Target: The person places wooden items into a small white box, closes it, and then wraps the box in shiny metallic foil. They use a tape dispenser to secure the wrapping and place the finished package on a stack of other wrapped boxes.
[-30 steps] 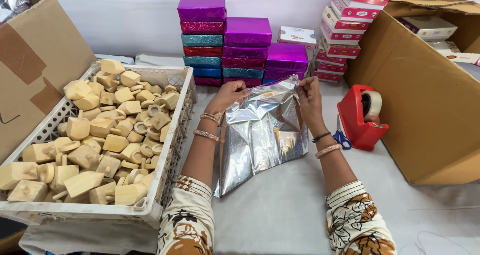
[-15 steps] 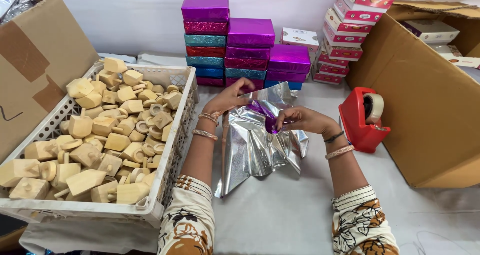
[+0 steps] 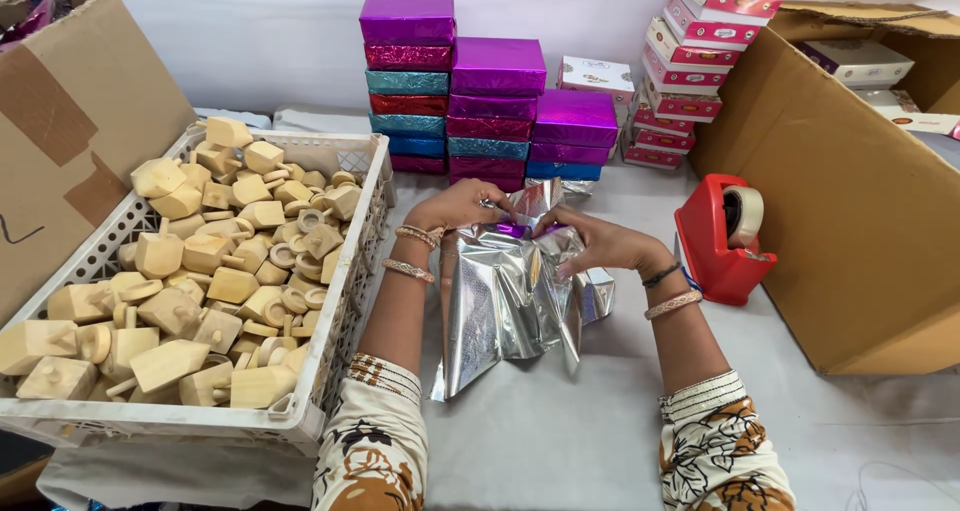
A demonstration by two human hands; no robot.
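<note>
Both hands work on a sheet of silver foil (image 3: pixel 510 291) that lies crumpled on the grey table (image 3: pixel 560 441) in front of the person. The left hand (image 3: pixel 455 206) is closed over the top left edge of the foil, its fingers curled down and pinching the sheet. The right hand (image 3: pixel 600 243) presses on the top right part of the foil, fingers bent and gripping a fold. Between the two hands a bit of purple shows through the folds; what it belongs to cannot be told. The foil hangs down from the hands toward the person, creased and partly folded over itself.

Just left of the left hand stands a white plastic crate (image 3: pixel 345 301) heaped with pale wooden spinning tops (image 3: pixel 210 261). Beyond that crate, farther left, leans a flattened cardboard box (image 3: pixel 70 121). Right of the right hand, near but apart from it, sits a red tape dispenser (image 3: pixel 722 236) with a roll of tape. Past it rises a large open cardboard carton (image 3: pixel 850 201). Beyond both hands, against the wall, stand stacks of shiny gift boxes (image 3: pixel 480 101) in purple, teal and red, and to their right a leaning pile of pink and white boxes (image 3: pixel 695 36).
</note>
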